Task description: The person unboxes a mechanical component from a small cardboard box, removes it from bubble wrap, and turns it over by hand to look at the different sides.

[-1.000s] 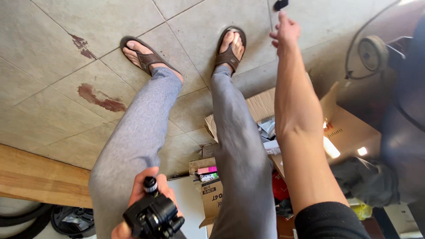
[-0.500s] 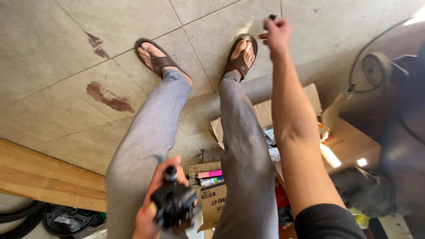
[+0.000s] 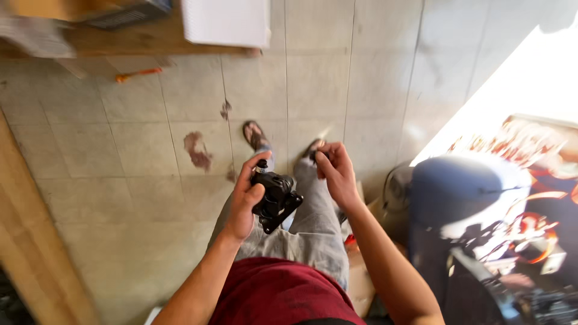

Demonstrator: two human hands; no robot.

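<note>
Above the tiled floor [image 3: 120, 156], black boxy metal-and-plastic device [image 3: 274, 192] clasped in left hand [image 3: 244, 201], tilted toward nearby right hand [image 3: 336, 171] pinching a small dark piece [image 3: 313, 157].

A workshop or garage: stained concrete floor [image 3: 150, 156], wooden bench [image 3: 138, 39], blue machine tank [image 3: 463, 186], cardboard boxes [image 3: 361, 277].
</note>
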